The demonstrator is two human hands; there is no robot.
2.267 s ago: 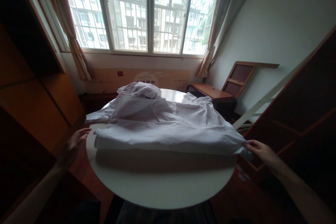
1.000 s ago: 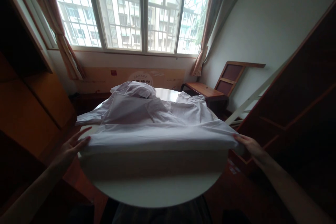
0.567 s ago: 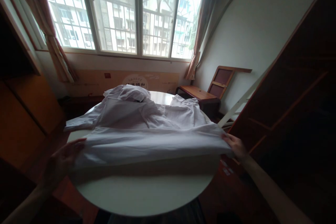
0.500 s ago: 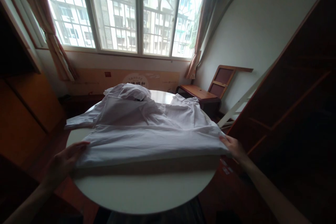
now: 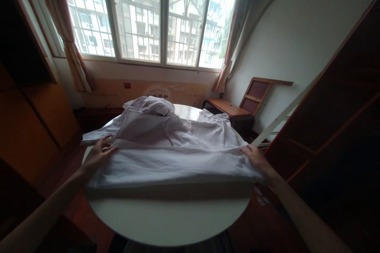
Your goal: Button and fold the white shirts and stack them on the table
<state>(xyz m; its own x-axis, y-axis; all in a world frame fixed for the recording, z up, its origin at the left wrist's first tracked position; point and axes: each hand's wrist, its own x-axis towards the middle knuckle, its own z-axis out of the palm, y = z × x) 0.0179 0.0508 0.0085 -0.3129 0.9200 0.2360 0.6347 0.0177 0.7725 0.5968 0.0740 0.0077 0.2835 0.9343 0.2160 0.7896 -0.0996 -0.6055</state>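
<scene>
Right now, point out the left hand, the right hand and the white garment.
left hand [image 5: 99, 155]: head view, back of the hand.
right hand [image 5: 255, 159]: head view, back of the hand.
white garment [image 5: 175, 164]: head view, folded near panel.

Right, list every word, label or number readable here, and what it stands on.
Nothing is surely legible.
Round logo on the cardboard panel under the window: arched letters over Chinese characters, too blurred to quote.
Small red mark, same panel: too small to read.
Fine print, same panel: too small.
</scene>
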